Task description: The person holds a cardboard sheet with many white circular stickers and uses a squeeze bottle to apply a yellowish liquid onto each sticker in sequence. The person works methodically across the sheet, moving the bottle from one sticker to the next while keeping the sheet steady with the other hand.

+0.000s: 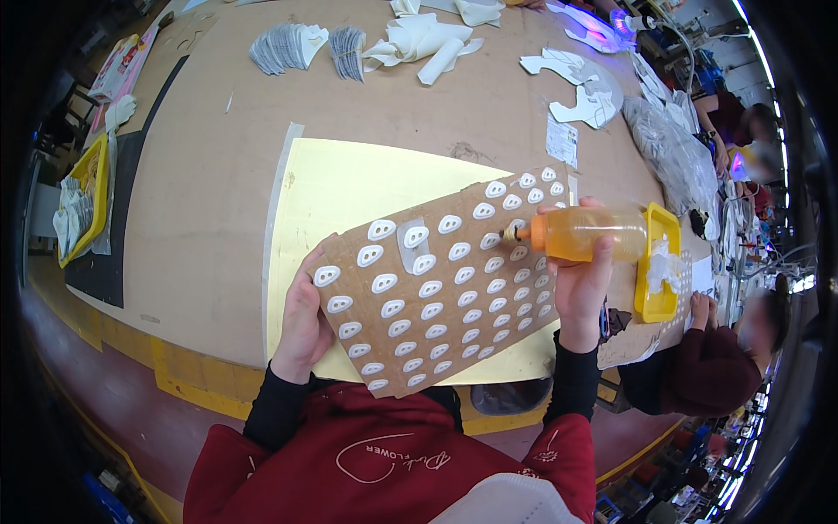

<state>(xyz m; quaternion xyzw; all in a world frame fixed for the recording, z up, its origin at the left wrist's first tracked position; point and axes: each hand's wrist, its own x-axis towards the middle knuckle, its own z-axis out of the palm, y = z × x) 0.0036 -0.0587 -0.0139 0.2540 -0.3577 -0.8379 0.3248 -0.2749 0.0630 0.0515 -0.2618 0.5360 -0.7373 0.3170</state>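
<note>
A brown cardboard sheet (443, 271) is tilted up in front of me, covered with rows of small white rounded pieces, each with two dark holes. My left hand (303, 314) grips its left edge, the thumb hidden from sight. My right hand (580, 288) is closed round a clear squeeze bottle (602, 231) of amber liquid with an orange cap. The bottle lies sideways over the sheet's right part, its narrow tip pointing left just above the white pieces. I cannot tell whether the tip touches one. Beneath the cardboard lies a pale yellow sheet (332, 188), taped along its left side.
Close by on the right stands a yellow tray (643, 306) with white scraps. Another yellow tray (103, 188) sits far left. Stacked cut pieces (288, 48) and white material (419, 39) lie at the back. Co-workers (707, 375) sit along the right side, near a plastic bag (672, 157).
</note>
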